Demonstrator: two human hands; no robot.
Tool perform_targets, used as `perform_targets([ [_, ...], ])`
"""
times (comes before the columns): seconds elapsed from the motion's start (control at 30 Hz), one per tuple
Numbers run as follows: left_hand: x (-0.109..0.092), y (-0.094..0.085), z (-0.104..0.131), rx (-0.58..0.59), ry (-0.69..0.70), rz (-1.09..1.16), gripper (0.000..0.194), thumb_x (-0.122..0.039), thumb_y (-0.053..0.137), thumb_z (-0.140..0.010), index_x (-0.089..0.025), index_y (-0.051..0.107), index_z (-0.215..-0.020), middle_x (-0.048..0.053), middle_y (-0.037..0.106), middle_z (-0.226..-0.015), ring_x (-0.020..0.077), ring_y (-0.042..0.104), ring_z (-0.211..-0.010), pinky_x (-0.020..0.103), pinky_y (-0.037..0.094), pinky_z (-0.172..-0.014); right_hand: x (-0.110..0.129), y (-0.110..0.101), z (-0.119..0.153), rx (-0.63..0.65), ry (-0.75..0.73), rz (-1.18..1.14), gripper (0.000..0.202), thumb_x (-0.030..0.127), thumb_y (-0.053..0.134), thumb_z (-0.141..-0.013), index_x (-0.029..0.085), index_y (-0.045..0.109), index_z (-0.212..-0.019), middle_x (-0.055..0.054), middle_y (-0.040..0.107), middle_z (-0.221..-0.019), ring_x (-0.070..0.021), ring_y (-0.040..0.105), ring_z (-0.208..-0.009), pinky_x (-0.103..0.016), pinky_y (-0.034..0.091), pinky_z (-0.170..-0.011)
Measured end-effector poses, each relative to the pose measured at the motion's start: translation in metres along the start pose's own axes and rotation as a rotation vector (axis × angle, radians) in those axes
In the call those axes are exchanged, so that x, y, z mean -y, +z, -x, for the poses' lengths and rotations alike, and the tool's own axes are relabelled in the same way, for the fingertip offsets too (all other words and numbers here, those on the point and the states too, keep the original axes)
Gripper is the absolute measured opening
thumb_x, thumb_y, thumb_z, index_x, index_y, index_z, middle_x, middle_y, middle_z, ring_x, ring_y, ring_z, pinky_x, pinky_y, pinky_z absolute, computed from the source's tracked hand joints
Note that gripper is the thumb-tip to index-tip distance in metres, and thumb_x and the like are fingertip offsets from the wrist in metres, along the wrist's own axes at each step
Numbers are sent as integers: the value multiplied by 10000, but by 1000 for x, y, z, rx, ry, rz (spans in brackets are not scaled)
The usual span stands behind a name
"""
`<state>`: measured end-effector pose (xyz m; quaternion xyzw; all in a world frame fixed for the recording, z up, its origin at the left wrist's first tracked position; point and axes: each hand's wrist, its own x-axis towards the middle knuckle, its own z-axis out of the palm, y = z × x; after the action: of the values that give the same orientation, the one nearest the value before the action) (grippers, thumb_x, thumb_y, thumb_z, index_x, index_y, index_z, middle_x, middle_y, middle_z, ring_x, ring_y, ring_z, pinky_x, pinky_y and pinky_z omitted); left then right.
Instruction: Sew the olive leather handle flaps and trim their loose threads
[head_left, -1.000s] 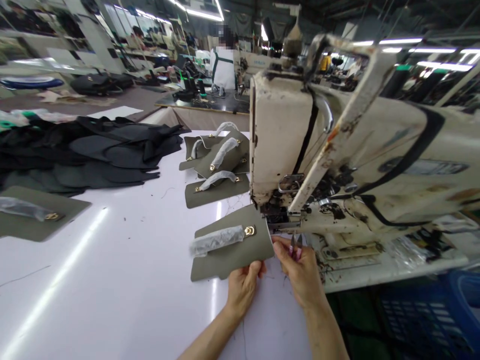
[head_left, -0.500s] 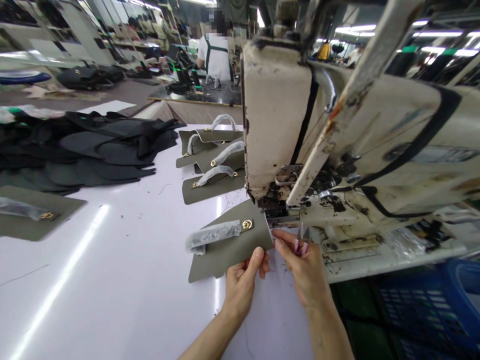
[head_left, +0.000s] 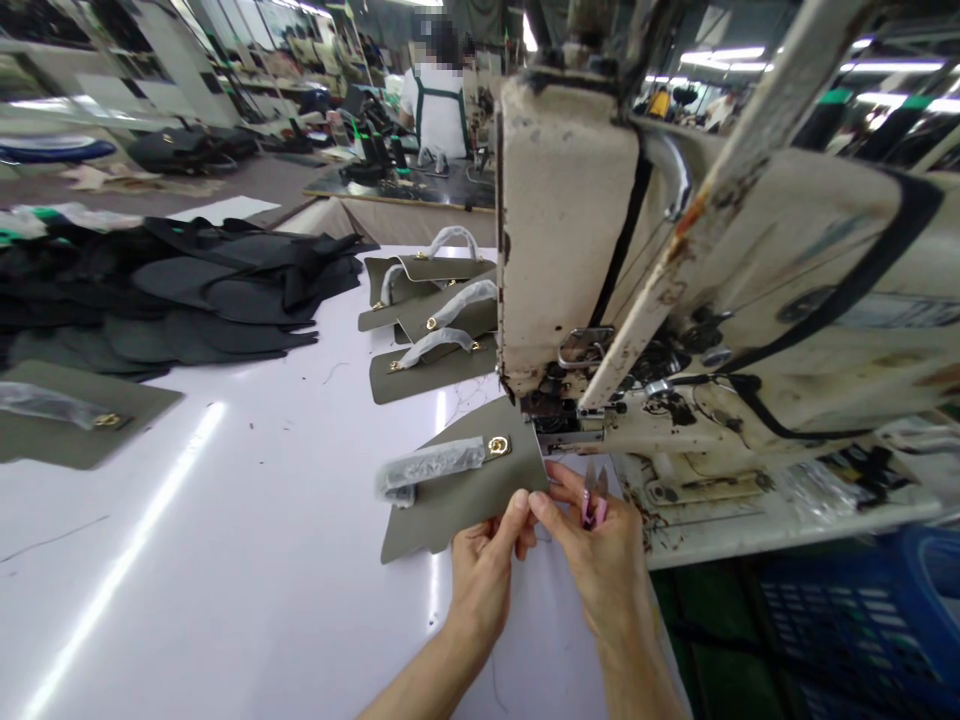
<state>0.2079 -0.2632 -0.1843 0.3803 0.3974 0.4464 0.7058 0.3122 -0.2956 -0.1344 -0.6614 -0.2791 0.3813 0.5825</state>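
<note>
An olive bag panel (head_left: 457, 500) with a plastic-wrapped handle (head_left: 431, 468) and gold fitting lies on the white table, its far corner by the sewing machine's foot. My left hand (head_left: 487, 565) pinches the panel's near right edge, thumb on top. Close beside it, my right hand (head_left: 596, 545) grips the same edge at the corner, thumb nearly touching my left thumb. Small pink-handled thread snips (head_left: 594, 500) are tucked in my right hand, blades pointing up. The fingers under the panel are partly hidden.
The sewing machine (head_left: 570, 220) stands at the right. Several olive panels with wrapped handles (head_left: 435, 350) lie behind, another panel (head_left: 82, 410) at left. Dark cut pieces (head_left: 187, 290) are heaped back left. A blue basket (head_left: 862, 610) sits low right. A person (head_left: 439, 105) works farther back.
My right hand has shifted left, its thumb now on the panel's edge against my left thumb. The view has moved slightly. My left hand keeps its hold.
</note>
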Motion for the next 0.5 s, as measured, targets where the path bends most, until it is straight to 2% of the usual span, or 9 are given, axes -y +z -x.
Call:
perform_targets([
  [0.13,1,1,-1,-25,-26,-49,413,-442,662,-862,-155,555,-585,3,494,-573,117,421,-571,256,352,-565,-3,11,3,-35,-60,66,348,403,697,-853,174,748,-1110,-77,757,-869,-226,699,-804,-294,544,-713],
  [0.23,-4,3,1,-51,-44,-140,459,-484,645,-865,-156,551,-558,11,505,-555,111,434,-546,246,359,-545,1,16,5,-59,-107,196,312,436,605,-913,166,760,-895,-41,688,-691,-180,620,-650,-258,478,-605],
  [0.27,-8,2,4,-9,-64,-183,459,-498,628,-872,-158,563,-569,15,516,-550,113,447,-528,245,366,-528,2,17,6,-76,-115,229,333,441,588,-922,165,742,-818,-28,650,-640,-164,577,-606,-250,447,-575],
  [0.37,-30,-11,19,267,-132,-349,416,-507,515,-930,-180,631,-701,27,565,-542,142,506,-450,258,391,-439,2,17,5,-122,-130,264,352,445,594,-913,166,691,-721,1,552,-585,-136,467,-562,-244,368,-539],
  [0.4,-39,-20,24,330,-91,-435,385,-480,483,-950,-195,643,-747,30,584,-551,156,534,-446,266,410,-427,0,16,4,-129,-131,260,351,447,604,-905,165,683,-711,7,522,-583,-131,439,-565,-244,347,-536],
  [0.43,-47,-29,28,312,37,-560,331,-426,481,-961,-211,652,-775,35,613,-595,166,575,-487,273,446,-455,-1,16,3,-128,-132,248,355,448,612,-898,165,669,-693,14,486,-581,-127,411,-568,-245,325,-531],
  [0.5,-63,-49,31,176,406,-848,174,-299,524,-947,-244,672,-875,53,682,-776,197,657,-696,305,530,-639,-6,16,0,-113,-121,187,374,448,617,-891,165,622,-647,29,390,-568,-115,339,-557,-250,268,-508],
])
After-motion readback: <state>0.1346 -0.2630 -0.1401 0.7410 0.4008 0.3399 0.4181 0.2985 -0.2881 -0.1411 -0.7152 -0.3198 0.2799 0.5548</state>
